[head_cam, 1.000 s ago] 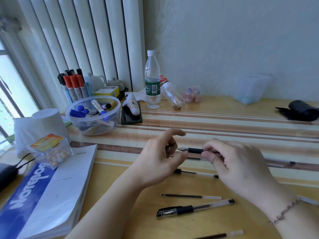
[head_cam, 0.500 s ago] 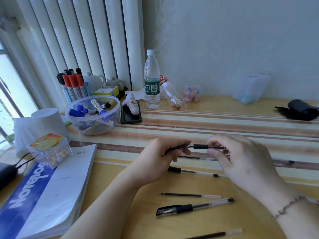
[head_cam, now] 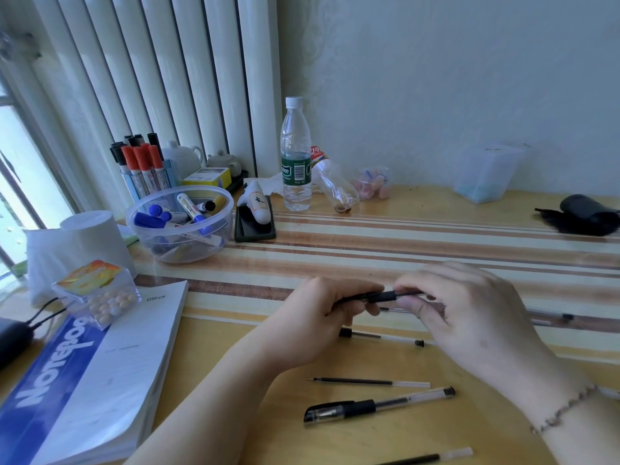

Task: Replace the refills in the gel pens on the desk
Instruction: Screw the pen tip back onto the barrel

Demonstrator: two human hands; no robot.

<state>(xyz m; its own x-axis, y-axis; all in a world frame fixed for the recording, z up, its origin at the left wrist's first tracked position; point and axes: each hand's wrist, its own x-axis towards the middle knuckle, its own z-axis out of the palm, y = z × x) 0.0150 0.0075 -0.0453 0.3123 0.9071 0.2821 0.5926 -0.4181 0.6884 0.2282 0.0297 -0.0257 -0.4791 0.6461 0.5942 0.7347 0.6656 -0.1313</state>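
A: What are the hands doing?

B: Both meet above the middle of the wooden counter (head_cam: 436,226), a smooth yellow surface with pale and brown stripes. The left hand (head_cam: 322,317) curls its fingers around the black cap end of a slim gel pen with a black rubber grip (head_cam: 379,296). The right hand (head_cam: 469,307) pinches the other end of that pen between thumb and fingertips. The pen lies level, raised off the surface.

A: Where are the other pens?

B: Near the front edge lies a capped gel pen with a clear barrel and black grip (head_cam: 379,405). Just behind it rests a thin loose refill, dark with a clear tail (head_cam: 369,381). A clear pen barrel with small black ends (head_cam: 380,337) lies under the hands. Another thin refill (head_cam: 432,457) sits at the very bottom edge of the view.

A: How much open room is there?

B: The right half of the striped surface is mostly bare. The left is crowded: a thick blue and white notebook (head_cam: 84,380) overhangs the near corner, and a round clear plastic bowl of markers (head_cam: 181,226) stands behind it. A clear plastic water bottle with a green label (head_cam: 296,156) stands upright near the wall.
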